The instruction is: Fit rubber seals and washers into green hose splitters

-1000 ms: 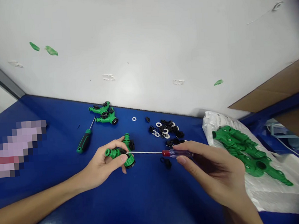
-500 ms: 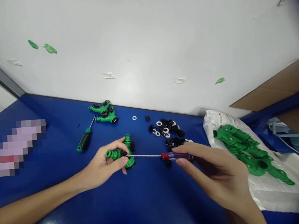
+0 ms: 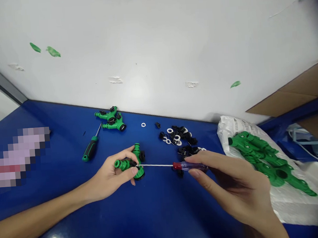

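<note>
Many green splitters (image 3: 260, 159) lie in the bag (image 3: 298, 207) right of my right hand (image 3: 231, 186); my left hand (image 3: 108, 175) grips one splitter (image 3: 123, 164), my right pinching a screwdriver (image 3: 189, 165), tip against it.

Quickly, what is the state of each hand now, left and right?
Left hand: closed, holding a green plastic hose connector.
Right hand: closed, holding a red-handled screwdriver.
</note>
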Motion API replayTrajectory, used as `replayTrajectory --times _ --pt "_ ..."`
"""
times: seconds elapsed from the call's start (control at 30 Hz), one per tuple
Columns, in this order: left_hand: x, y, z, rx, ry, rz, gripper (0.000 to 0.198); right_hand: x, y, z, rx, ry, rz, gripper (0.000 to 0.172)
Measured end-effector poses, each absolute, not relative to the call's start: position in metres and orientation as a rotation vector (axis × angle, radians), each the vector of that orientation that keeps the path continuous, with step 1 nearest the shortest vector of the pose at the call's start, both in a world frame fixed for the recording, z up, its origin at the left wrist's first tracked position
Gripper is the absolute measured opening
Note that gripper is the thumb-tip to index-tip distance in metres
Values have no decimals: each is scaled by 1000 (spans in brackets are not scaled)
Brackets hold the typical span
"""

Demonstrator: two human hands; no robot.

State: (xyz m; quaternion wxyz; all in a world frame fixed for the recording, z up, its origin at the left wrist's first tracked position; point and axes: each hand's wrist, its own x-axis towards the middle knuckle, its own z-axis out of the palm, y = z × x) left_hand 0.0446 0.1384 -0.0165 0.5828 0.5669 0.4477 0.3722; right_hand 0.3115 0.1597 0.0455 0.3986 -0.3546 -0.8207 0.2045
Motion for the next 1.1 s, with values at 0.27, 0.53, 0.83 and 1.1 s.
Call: replayTrajectory --times 0.27,0.53,0.83,1.1 --pt "47 136 -17 1327 1111 780 16 312 160 50 -943 -2184 448 12" --pt "47 137 -16 1337 1107 747 18 298 161 39 -1024 -2042 403 8" --pt "45 138 -9 1439 1122 676 22 306 164 46 -1140 -2117 572 10" --pt "44 142 -10 1481 1112 609 26 304 161 39 -1192 -2238 678 29"
